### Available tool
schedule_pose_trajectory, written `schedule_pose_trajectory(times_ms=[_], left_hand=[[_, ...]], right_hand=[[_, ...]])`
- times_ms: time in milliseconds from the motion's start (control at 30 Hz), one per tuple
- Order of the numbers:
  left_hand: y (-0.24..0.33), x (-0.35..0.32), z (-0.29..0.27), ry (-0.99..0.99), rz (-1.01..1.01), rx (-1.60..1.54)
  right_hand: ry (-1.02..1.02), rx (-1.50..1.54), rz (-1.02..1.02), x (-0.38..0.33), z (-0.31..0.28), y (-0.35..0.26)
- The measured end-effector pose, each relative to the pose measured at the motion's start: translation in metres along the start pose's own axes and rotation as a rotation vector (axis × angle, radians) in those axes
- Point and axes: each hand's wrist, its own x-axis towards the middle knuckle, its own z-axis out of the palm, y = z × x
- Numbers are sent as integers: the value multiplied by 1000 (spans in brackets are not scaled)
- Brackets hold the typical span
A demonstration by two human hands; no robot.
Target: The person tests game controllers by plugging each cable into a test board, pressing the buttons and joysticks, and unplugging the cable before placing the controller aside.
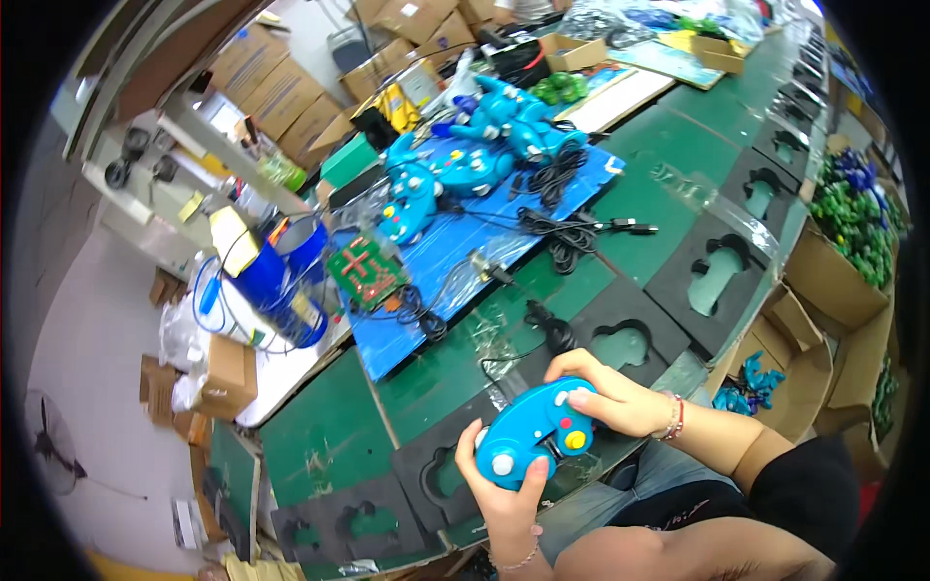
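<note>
A turquoise game controller (528,426) with white sticks and yellow and red buttons is held between both hands above the bench's near edge. My left hand (499,504) grips its left end, thumb on the lower edge beside a white stick. My right hand (620,399) wraps round the right end, its thumb on top near the buttons. A black cable (550,327) lies bundled just beyond the controller. Below and around my hands are dark foam pads (668,332) with controller-shaped cutouts.
On a blue sheet (392,347) rest several turquoise controllers (472,171), black coiled cables (562,232) and a green circuit board (364,272). Blue bins (293,315) stand at the left. Open cardboard boxes (780,339) at the right hold turquoise and green parts.
</note>
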Motion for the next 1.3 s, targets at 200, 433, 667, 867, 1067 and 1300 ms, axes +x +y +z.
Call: schedule_pose_trajectory(times_ms=[200,433,667,867,1067,1300], left_hand=[[-1,-3,2,-26,-26,-17],[-5,-6,14,112,111,61],[-2,-17,14,197,505,515],[2,-22,20,179,649,644],[4,-27,30,196,481,479],[11,-26,27,225,152,295]], right_hand=[[-1,3,-65,1,-5,-4],[-57,58,-45,1,-8,-7],[-219,37,-191,2,-19,-1],[-229,158,-150,1,-26,1],[-221,207,-145,-2,-29,1],[-224,242,-106,0,-25,3]])
